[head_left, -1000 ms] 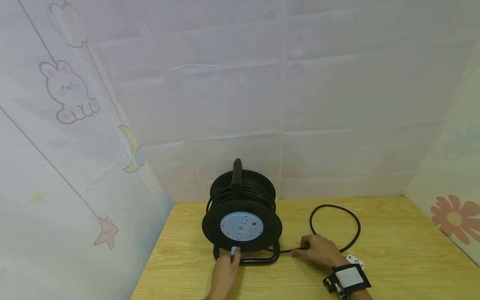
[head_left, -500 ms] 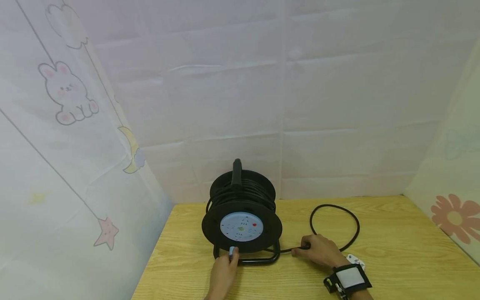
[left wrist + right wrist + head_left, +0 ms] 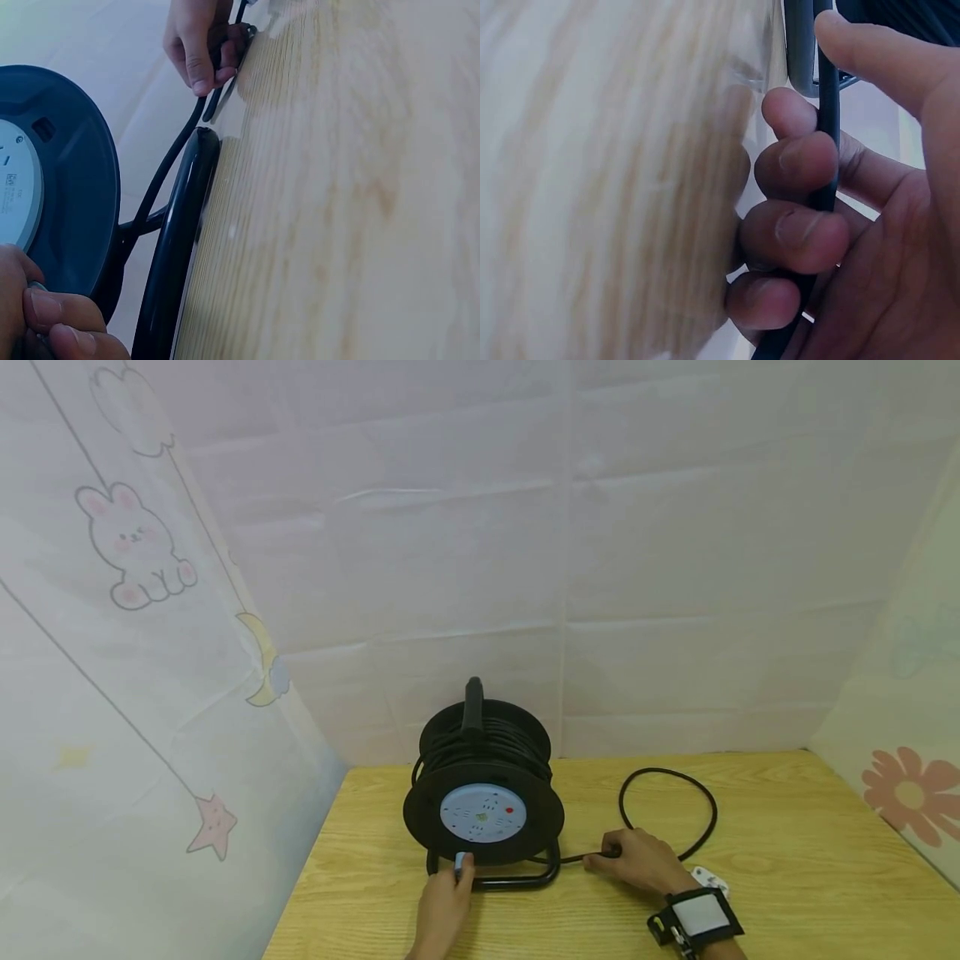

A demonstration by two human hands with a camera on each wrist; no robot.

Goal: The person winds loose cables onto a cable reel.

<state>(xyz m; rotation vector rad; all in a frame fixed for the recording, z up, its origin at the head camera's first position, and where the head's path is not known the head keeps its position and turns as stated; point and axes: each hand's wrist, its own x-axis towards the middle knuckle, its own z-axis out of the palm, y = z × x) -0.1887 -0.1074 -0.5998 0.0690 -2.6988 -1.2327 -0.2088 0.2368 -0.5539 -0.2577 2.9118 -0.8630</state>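
A black cable reel [image 3: 423,814] stands on the table, with a pale round socket panel [image 3: 483,812] on its front. My left hand [image 3: 442,906] holds a small knob with a pale blue-grey end [image 3: 460,861] at the lower rim of the reel's front disc; in the left wrist view the fingers [image 3: 64,311] curl round it, and most of it is hidden. To the right of the reel, my right hand [image 3: 641,864] holds the black cable [image 3: 667,771]. In the right wrist view its fingers [image 3: 795,232] curl round the cable, low over the tabletop.
The reel's tubular stand [image 3: 517,883] rests on the wooden table [image 3: 795,827]. Beyond the right hand the cable lies in a loose loop. A white flat piece with dark marks [image 3: 711,881] is partly hidden by the right wrist. Printed sheeting [image 3: 675,568] closes off the back and sides.
My left hand and the knob have shifted slightly left along the disc's lower rim. The cable loop's right side has drawn in a little. The right hand stays almost in place.
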